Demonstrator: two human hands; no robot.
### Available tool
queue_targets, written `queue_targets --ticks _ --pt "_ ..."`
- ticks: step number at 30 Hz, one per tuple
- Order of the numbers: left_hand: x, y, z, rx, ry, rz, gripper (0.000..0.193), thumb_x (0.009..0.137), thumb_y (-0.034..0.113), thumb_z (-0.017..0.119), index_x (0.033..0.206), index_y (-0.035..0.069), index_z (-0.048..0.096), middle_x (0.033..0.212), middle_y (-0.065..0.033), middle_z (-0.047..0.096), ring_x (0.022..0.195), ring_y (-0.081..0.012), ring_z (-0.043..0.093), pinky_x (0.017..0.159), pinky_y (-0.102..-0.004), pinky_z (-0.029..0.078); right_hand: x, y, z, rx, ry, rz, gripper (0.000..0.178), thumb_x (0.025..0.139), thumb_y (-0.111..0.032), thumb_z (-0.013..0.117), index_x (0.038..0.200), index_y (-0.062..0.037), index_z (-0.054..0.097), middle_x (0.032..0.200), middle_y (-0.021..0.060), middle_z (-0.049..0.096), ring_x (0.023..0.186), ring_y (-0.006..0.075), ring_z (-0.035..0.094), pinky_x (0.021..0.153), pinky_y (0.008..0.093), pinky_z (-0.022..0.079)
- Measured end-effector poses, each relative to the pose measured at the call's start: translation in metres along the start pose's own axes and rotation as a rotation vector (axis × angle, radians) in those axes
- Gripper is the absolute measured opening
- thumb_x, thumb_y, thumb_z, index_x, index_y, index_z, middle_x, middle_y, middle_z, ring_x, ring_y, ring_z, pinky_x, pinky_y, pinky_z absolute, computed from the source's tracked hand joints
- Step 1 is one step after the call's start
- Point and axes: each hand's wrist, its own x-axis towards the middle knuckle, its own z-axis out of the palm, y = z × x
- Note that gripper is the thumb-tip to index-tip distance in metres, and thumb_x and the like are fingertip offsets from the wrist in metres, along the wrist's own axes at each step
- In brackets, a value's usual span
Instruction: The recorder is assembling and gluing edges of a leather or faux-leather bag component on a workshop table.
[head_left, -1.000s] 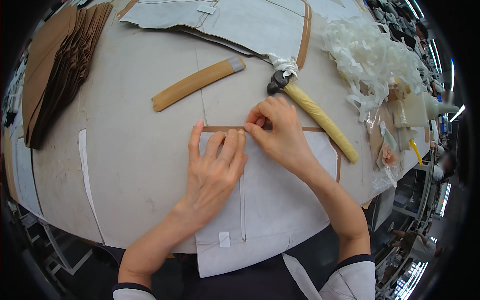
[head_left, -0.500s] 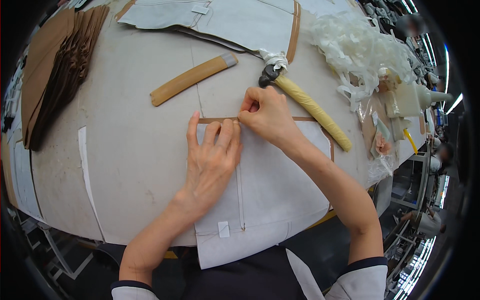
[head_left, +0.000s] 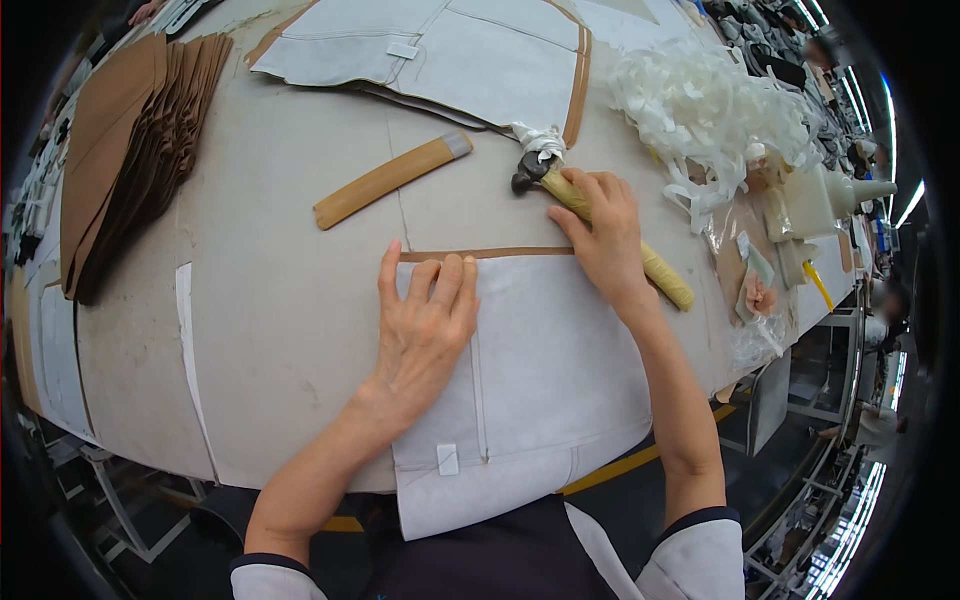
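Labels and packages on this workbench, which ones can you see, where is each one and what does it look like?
Small white rectangular label: on the pale grey fabric panel, near its lower edge, below the left hand.
Second white rectangular label: on the far grey panel with tan trim, at the top.
Clear plastic bag: right table edge, crumpled, holding small pale pieces.
White nozzle bottle: far right, lying beside the bag.

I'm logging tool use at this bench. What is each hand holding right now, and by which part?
The right hand closes on the hammer at the upper end of its yellow handle, near the dark head. The left hand holds nothing; it presses flat on the pale fabric panel.
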Motion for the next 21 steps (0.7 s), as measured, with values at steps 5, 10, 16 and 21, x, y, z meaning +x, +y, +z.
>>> queue_targets --ticks 5,10,16,21 --pt "-0.002 -0.003 0.003 0.002 0.015 -0.01 0.049 0.084 0.01 0.08 0.13 -0.001 0.067 0.121 -0.0072 0.06 0.11 -0.0219 0.06 0.124 -0.0595 0.026 0.003 -0.024 -0.016 0.016 -0.031 -0.029 0.044 0.091 -0.003 0.075 0.133 -0.0065 0.063 0.107 0.0118 0.064 0.095 0.033 0.063 0.078 0.0457 0.052" --pt "-0.002 0.0 -0.002 -0.029 -0.002 -0.032 0.049 0.083 0.009 0.08 0.13 0.0 0.068 0.122 -0.007 0.061 0.11 -0.0218 0.061 0.125 -0.0593 0.026 -0.028 -0.065 -0.031 0.259 -0.166 -0.046 0.05 0.095 -0.006 0.074 0.143 -0.0052 0.059 0.085 0.0134 0.06 0.067 0.0326 0.064 0.061 0.0431 0.051" --pt "-0.003 0.0 -0.002 -0.012 0.032 -0.026 0.05 0.081 0.009 0.08 0.129 0.0 0.069 0.123 -0.0077 0.064 0.111 -0.0218 0.062 0.124 -0.0597 0.029 -0.025 -0.078 -0.023 0.222 -0.194 -0.045 0.052 0.096 -0.007 0.072 0.146 -0.0059 0.057 0.085 0.0121 0.059 0.064 0.0302 0.064 0.057 0.041 0.051" --pt "-0.01 0.002 -0.01 -0.035 0.008 -0.025 0.048 0.079 0.007 0.08 0.125 -0.002 0.07 0.124 -0.0112 0.068 0.115 -0.0238 0.064 0.121 -0.0596 0.034 -0.015 -0.083 -0.025 0.15 -0.235 -0.074 0.052 0.096 -0.008 0.072 0.145 -0.0056 0.057 0.085 0.0114 0.059 0.063 0.0301 0.063 0.056 0.0411 0.051"
